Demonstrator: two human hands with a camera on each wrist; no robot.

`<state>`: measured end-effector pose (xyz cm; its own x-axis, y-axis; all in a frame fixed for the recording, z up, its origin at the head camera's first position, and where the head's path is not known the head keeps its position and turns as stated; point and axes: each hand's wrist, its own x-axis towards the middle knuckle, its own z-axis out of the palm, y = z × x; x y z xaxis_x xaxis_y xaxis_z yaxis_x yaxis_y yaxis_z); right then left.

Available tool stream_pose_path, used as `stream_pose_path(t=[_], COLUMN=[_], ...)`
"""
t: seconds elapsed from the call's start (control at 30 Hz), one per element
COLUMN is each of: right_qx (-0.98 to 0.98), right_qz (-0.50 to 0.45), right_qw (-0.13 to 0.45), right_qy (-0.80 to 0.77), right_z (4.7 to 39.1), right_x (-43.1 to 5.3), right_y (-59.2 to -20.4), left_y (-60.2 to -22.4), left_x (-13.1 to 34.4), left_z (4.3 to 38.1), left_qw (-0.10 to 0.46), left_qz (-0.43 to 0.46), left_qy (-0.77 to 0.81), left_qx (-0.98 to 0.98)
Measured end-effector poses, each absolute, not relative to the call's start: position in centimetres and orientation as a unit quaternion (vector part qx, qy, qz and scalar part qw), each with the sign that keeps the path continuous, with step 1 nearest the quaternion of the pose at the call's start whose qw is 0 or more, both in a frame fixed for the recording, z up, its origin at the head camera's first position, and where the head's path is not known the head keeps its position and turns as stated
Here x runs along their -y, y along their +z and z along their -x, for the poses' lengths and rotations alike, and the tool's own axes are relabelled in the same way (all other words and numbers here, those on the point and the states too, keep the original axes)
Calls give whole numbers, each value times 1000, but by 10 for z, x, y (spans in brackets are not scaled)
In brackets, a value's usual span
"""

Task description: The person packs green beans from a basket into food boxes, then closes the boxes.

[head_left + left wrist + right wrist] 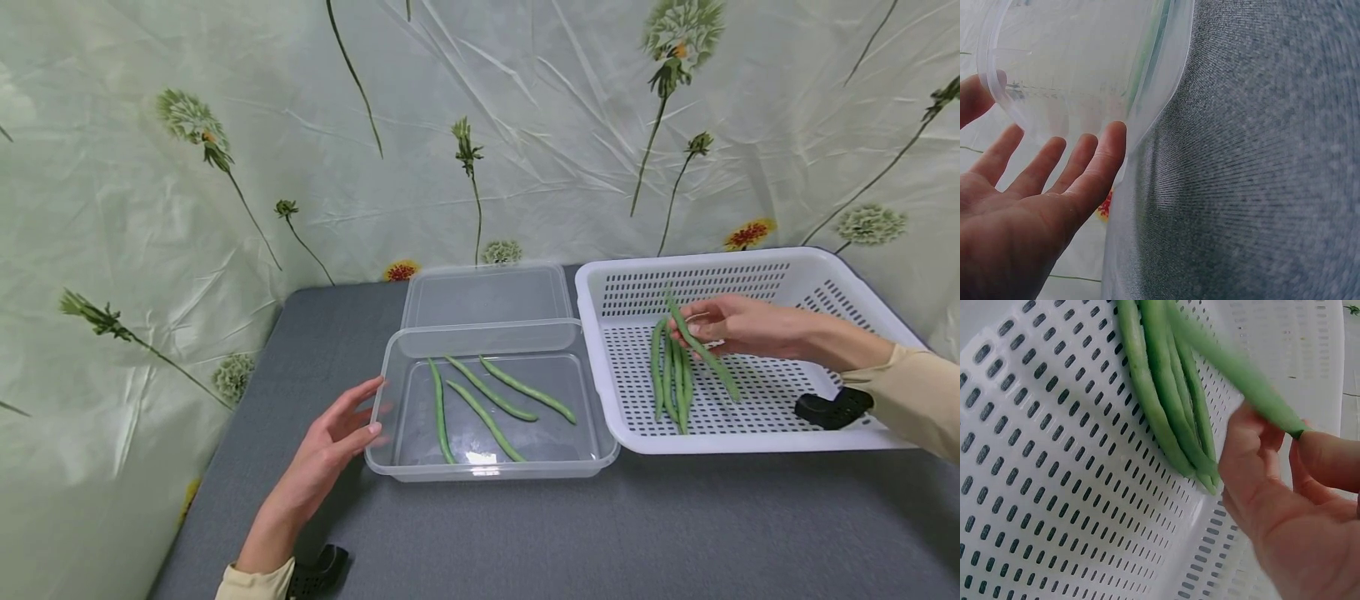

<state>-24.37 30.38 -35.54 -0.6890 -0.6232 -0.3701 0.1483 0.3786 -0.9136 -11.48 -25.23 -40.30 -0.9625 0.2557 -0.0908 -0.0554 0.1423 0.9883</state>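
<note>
While a gray table (480,542) is filling the bottom of the frame, the left hand (330,450) is touching the left end of a clear container (491,337), its fingers standing apart and fairly straight at lower left of centre. Four green beans (484,415) are lying separately inside the container, near the middle of the frame. At right, a white perforated basket (712,443) is standing just beside it, and a loose bundle of beans (667,387) is lying in its left half. Over this bundle, the right hand (738,325) is pinching a single bean (720,372) between thumb and fingers, the bean slanting down toward the right. Behind the container, a translucent lid (487,296) is showing, and a floral sheet (525,167) is spanning the upper frame.
</note>
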Motion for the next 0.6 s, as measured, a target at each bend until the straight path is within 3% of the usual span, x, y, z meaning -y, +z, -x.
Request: stream_pose_path(t=[0.2,0.6], right_qx=[-693,-679], right_qz=[182,207], right_qw=[389,381], right_qy=[-579,-593], right_z=[244,245], right_x=[-308,-309], right_y=[-355,-348], left_y=[-404,-404], left_x=[253,252], left_z=[115,115], left_qw=[119,119], left_qz=[-69,-70], left_qy=[653,653], left_qx=[-745,-745])
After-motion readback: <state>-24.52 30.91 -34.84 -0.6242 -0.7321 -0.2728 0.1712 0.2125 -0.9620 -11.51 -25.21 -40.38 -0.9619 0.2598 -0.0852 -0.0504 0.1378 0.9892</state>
